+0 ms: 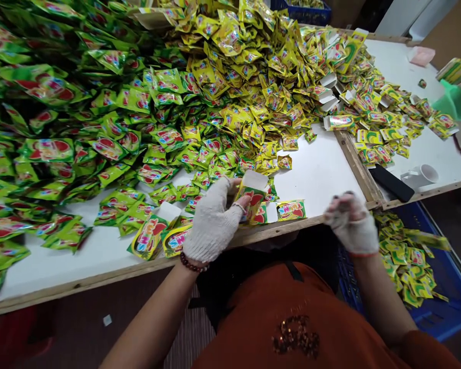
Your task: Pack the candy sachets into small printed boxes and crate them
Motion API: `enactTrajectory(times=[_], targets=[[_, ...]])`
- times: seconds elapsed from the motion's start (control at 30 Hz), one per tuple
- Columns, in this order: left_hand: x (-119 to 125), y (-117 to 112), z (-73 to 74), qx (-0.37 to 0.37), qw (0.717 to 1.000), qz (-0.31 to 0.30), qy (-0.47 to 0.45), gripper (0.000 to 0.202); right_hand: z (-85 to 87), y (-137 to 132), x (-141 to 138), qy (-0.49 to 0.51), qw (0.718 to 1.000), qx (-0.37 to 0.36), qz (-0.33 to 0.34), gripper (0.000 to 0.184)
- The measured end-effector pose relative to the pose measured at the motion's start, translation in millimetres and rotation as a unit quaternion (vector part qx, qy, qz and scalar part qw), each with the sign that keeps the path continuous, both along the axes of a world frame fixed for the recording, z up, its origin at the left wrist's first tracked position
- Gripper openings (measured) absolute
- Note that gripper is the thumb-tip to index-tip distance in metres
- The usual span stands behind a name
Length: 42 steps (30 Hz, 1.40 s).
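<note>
My left hand point(213, 220), in a white fingerless knit glove, is closed around a small yellow-green carton point(251, 197) whose white flap stands open at the top. It hovers at the table's front edge. My right hand point(349, 218), gloved the same way, is blurred by motion just off the table edge; its fingers look curled and I cannot see anything in them. Two more cartons point(153, 236) lie flat left of my left hand. A loose yellow sachet point(291, 209) lies between the hands.
A huge heap of green sachets point(61, 113) and yellow sachets point(246, 66) covers the white table point(318, 169). A blue crate point(441, 307) with yellow sachets stands low right. A white mug point(420, 177) and a black phone point(392, 183) rest on the adjoining table.
</note>
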<state>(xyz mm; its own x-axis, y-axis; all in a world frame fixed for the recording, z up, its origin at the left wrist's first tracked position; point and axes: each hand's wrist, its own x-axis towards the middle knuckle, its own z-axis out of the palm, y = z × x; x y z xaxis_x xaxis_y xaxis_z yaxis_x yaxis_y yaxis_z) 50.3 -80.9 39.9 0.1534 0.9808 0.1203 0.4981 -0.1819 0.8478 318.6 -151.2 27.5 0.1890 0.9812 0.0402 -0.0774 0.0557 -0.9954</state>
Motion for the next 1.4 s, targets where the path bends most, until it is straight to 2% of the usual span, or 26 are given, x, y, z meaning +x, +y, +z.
enactTrajectory(times=[0.1,0.17,0.27,0.37,0.47,0.53,0.63,0.7,0.77,0.9,0.97,1.07,1.2,1.3,1.4], targets=[[14,-20,-6.1,-0.029,0.980,0.023,-0.197,0.046,-8.7,6,-31,0.023,0.999,0.011,0.044,0.033],[22,-33,-19.1,-0.023,0.969,0.020,-0.245,0.044,-16.5,15,-54,0.022,0.996,0.037,0.080,0.038],[26,-46,-44.7,0.018,0.976,0.016,-0.214,0.038,-29.1,25,-70,-0.037,0.991,0.078,0.103,0.029],[18,-49,-59.3,0.105,0.988,-0.005,-0.117,0.032,-37.1,27,-64,-0.161,0.975,0.111,0.105,0.018],[7,-45,-54.5,0.167,0.983,-0.047,-0.054,0.022,-34.8,28,-55,-0.250,0.946,0.167,0.120,0.013],[4,-42,-46.3,0.173,0.983,-0.052,-0.035,0.014,-28.1,30,-54,-0.267,0.935,0.190,0.135,0.008],[5,-41,-37.3,0.127,0.991,-0.030,-0.034,0.010,-16.7,34,-58,-0.251,0.944,0.161,0.139,0.006],[7,-40,-34.9,0.084,0.995,-0.011,-0.048,0.024,-11.9,36,-60,-0.222,0.958,0.122,0.133,0.015],[8,-39,-33.5,0.062,0.997,-0.010,-0.043,0.035,-10.7,37,-59,-0.219,0.959,0.113,0.140,0.025],[5,-41,-29.2,0.127,0.991,-0.041,-0.013,0.020,-15.5,35,-53,-0.281,0.916,0.211,0.195,0.036],[3,-44,-25.8,0.162,0.986,-0.046,-0.017,0.018,-17.0,32,-51,-0.291,0.899,0.257,0.203,0.038],[4,-50,-18.8,0.163,0.986,-0.044,-0.007,0.014,-13.4,25,-50,-0.283,0.898,0.278,0.192,0.035],[9,-53,-9.6,0.139,0.990,-0.039,-0.003,0.011,-4.9,18,-52,-0.304,0.903,0.248,0.175,0.026],[15,-53,-12.8,0.134,0.990,-0.037,-0.027,0.010,-8.5,16,-57,-0.324,0.910,0.213,0.144,0.020],[20,-58,-30.2,0.191,0.980,-0.027,-0.049,0.013,-22.8,12,-65,-0.308,0.923,0.200,0.116,0.018]])
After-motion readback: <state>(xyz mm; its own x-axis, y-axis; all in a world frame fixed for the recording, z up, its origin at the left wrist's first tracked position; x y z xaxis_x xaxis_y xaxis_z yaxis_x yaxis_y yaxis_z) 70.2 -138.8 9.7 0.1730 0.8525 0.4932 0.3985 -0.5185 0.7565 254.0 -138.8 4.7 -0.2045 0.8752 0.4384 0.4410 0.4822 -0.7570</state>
